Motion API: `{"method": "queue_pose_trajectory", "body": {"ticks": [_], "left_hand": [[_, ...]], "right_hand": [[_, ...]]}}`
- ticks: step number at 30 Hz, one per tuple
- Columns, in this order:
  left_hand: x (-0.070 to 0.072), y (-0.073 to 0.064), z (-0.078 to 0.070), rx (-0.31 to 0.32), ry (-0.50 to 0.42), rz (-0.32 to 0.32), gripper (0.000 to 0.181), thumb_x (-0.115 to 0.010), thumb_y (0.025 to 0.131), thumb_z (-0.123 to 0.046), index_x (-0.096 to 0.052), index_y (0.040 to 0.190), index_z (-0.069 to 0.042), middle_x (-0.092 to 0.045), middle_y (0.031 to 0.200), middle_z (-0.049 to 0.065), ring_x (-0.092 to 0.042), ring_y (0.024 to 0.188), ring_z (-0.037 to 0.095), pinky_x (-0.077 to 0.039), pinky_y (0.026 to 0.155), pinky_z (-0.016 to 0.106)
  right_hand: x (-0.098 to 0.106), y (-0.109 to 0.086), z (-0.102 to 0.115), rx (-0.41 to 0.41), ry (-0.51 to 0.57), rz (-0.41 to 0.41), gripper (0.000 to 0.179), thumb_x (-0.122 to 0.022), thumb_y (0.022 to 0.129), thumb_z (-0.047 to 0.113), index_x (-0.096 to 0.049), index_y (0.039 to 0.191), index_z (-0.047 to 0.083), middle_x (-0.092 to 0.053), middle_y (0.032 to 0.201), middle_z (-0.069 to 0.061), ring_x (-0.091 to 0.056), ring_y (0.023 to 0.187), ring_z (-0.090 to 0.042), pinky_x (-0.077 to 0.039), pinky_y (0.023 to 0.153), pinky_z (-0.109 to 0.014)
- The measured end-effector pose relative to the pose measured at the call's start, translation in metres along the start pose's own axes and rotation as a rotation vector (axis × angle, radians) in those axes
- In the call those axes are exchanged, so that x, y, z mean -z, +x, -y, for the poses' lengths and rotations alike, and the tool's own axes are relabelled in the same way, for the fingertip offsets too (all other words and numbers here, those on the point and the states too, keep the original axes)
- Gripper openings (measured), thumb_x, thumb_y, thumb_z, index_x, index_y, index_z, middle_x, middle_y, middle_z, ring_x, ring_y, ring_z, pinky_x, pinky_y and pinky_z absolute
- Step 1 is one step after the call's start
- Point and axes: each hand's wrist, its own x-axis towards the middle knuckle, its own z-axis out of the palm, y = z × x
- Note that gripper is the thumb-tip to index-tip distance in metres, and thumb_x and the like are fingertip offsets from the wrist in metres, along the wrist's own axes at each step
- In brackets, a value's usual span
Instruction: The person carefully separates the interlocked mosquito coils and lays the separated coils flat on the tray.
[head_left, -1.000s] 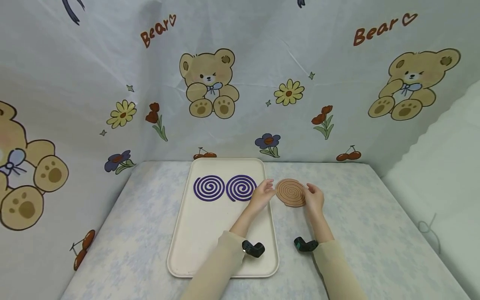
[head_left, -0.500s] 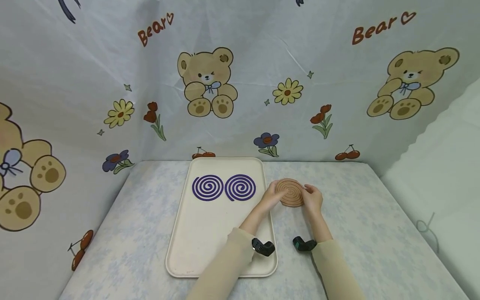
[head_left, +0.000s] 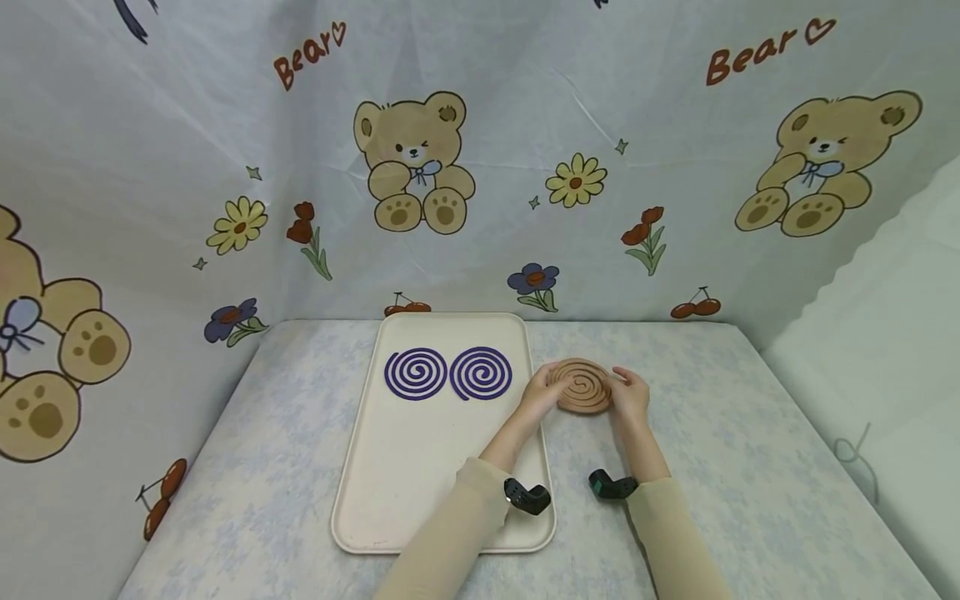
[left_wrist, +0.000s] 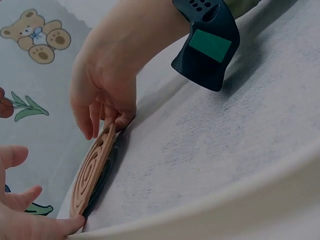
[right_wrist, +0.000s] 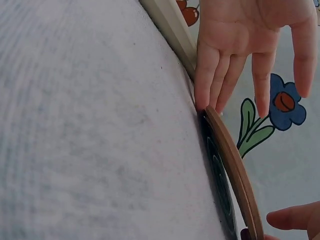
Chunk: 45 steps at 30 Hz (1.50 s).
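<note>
A brown mosquito coil [head_left: 583, 387] is tilted up at the right of the tray, its turns showing gaps. A dark coil [right_wrist: 217, 172] lies close beneath it in both wrist views. My right hand [head_left: 630, 396] pinches the brown coil's right edge with curled fingers, clearest in the left wrist view. My left hand [head_left: 534, 398] is at its left edge; the right wrist view shows its fingers straight and spread, a fingertip touching the rim. Most of the dark coil is hidden by the brown one.
A cream tray [head_left: 442, 483] lies to the left, with two purple mosquito coils [head_left: 416, 374] side by side near its far end. My left forearm crosses its right rim. A bear-print cloth [head_left: 510, 150] hangs behind the pale blue table [head_left: 750, 467].
My left hand has moved right, off the tray's purple coil and onto the brown coil's left edge. The brown coil's turns have opened wider gaps. My right hand stays at its right edge.
</note>
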Motion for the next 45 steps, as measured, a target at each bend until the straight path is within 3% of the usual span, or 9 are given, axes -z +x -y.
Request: {"method": "queue_pose_trajectory", "body": {"ticks": [6,10,14,19,24,29,34,42,45], "left_hand": [[-0.001,0.002,0.003,-0.005,-0.113,-0.108,0.042,-0.063,0.088,-0.016,-0.056,0.127,-0.003,-0.057,0.131,0.019,-0.056,0.12,0.028,-0.05,0.099,0.037],[0.0,0.002,0.003,0.015,-0.278,-0.218,0.038,-0.061,0.083,-0.003,-0.06,0.12,0.001,-0.056,0.129,0.021,-0.058,0.111,0.023,-0.054,0.089,0.029],[0.008,0.002,0.002,-0.053,-0.316,-0.256,0.036,-0.063,0.079,0.005,-0.061,0.115,0.006,-0.062,0.12,0.023,-0.061,0.101,0.019,-0.055,0.081,0.023],[0.033,-0.003,-0.007,-0.147,-0.243,-0.227,0.035,-0.065,0.078,0.009,-0.061,0.113,0.009,-0.066,0.108,0.028,-0.066,0.093,0.019,-0.056,0.079,0.021],[0.066,-0.014,-0.023,-0.112,-0.224,-0.18,0.038,-0.064,0.083,0.004,-0.059,0.121,0.005,-0.067,0.108,0.023,-0.064,0.086,0.008,-0.055,0.078,0.018],[0.095,-0.029,-0.034,-0.061,-0.286,-0.157,0.039,-0.063,0.087,-0.001,-0.057,0.126,0.001,-0.068,0.1,0.008,-0.063,0.079,0.003,-0.054,0.073,0.013],[0.114,-0.04,-0.039,-0.071,-0.26,-0.138,0.038,-0.062,0.089,-0.006,-0.057,0.127,-0.001,-0.068,0.112,0.017,-0.066,0.082,0.003,-0.055,0.076,0.015],[0.13,-0.056,-0.048,-0.047,-0.233,-0.099,0.047,-0.061,0.09,-0.004,-0.05,0.135,-0.005,-0.06,0.128,0.022,-0.066,0.086,0.003,-0.056,0.078,0.018],[0.136,-0.063,-0.05,-0.048,-0.252,-0.112,0.047,-0.061,0.09,-0.002,-0.049,0.136,-0.006,-0.059,0.129,0.023,-0.066,0.087,0.004,-0.056,0.077,0.017]], "right_hand": [[0.004,0.002,0.004,-0.073,0.143,-0.006,0.045,-0.051,0.095,0.007,-0.045,0.14,0.001,-0.055,0.112,-0.009,-0.055,0.077,0.001,-0.048,0.066,-0.01],[0.007,-0.001,0.013,-0.142,0.347,0.006,0.048,-0.055,0.092,-0.001,-0.045,0.139,0.001,-0.06,0.087,0.003,-0.056,0.066,0.002,-0.048,0.06,-0.013],[0.008,-0.009,0.026,-0.16,0.489,0.068,0.041,-0.057,0.09,-0.003,-0.051,0.13,0.004,-0.063,0.07,0.008,-0.051,0.055,0.0,-0.042,0.05,-0.014],[0.001,-0.023,0.043,-0.142,0.539,0.184,0.028,-0.055,0.092,-0.002,-0.053,0.118,0.009,-0.065,0.073,0.006,-0.056,0.059,0.0,-0.044,0.051,-0.012],[-0.011,-0.039,0.055,-0.143,0.502,0.308,0.051,-0.054,0.093,-0.002,-0.039,0.141,0.0,-0.065,0.079,0.006,-0.065,0.071,-0.002,-0.055,0.065,-0.014],[-0.022,-0.057,0.06,-0.123,0.432,0.455,0.057,-0.052,0.093,-0.002,-0.03,0.146,-0.001,-0.066,0.084,0.007,-0.069,0.073,-0.004,-0.057,0.069,-0.016],[-0.034,-0.074,0.064,-0.057,0.37,0.594,0.063,-0.054,0.091,-0.005,-0.025,0.147,-0.004,-0.071,0.084,0.006,-0.071,0.072,-0.005,-0.058,0.067,-0.018],[-0.059,-0.102,0.074,-0.008,0.477,0.441,0.056,-0.057,0.088,-0.008,-0.038,0.14,-0.004,-0.064,0.121,-0.018,-0.071,0.081,-0.007,-0.059,0.071,-0.022],[-0.065,-0.112,0.076,0.007,0.515,0.451,0.052,-0.057,0.088,-0.007,-0.041,0.137,-0.004,-0.068,0.116,-0.011,-0.071,0.082,-0.007,-0.059,0.072,-0.023]]}}
